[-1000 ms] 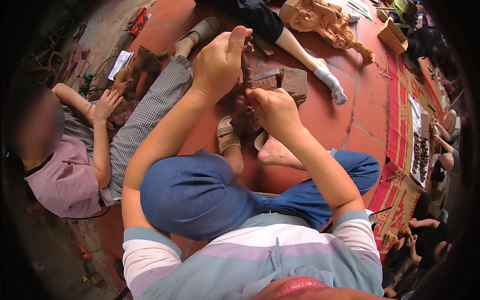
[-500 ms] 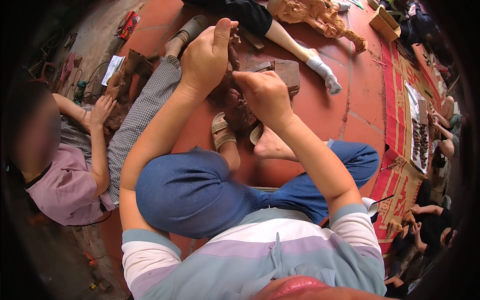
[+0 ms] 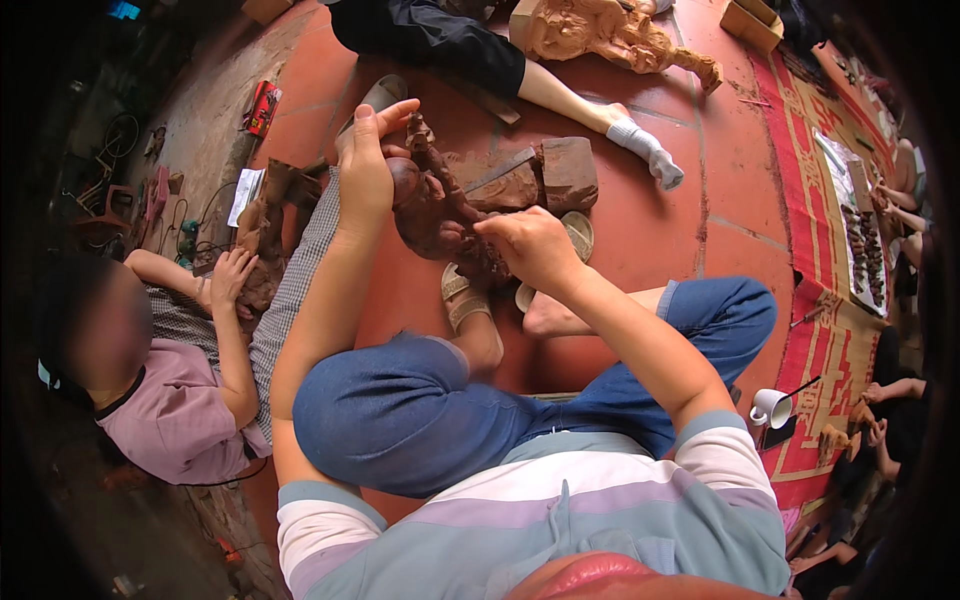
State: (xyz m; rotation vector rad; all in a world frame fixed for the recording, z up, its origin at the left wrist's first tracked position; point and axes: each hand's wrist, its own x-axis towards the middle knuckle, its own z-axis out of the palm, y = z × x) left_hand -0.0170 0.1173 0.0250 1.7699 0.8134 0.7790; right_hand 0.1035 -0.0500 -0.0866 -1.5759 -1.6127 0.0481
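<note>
A dark reddish-brown wooden carving point(image 3: 440, 215), with a rounded knob and knotted forms, stands tilted in front of me on the floor. My left hand point(image 3: 366, 180) is at its upper left side, thumb raised and one finger stretched past the top. The other fingers curl against the carving and are partly hidden. My right hand point(image 3: 537, 247) is closed in a pinch against the carving's right side. Whatever those fingers hold is too small or hidden to make out. My sandaled foot point(image 3: 466, 300) is just below the carving's base.
Wooden blocks point(image 3: 570, 172) lie behind the carving on the red tiles. A larger, lighter carving point(image 3: 600, 35) lies at the far side near another person's socked foot point(image 3: 650, 155). A co-worker point(image 3: 165, 390) sits at left with a carving. A white mug point(image 3: 770, 408) stands at right by a patterned mat point(image 3: 800, 300).
My left hand has come lower and nearer, and its finger now sticks out. My right hand has moved down along the carving. More of the carving shows as the view has shifted.
</note>
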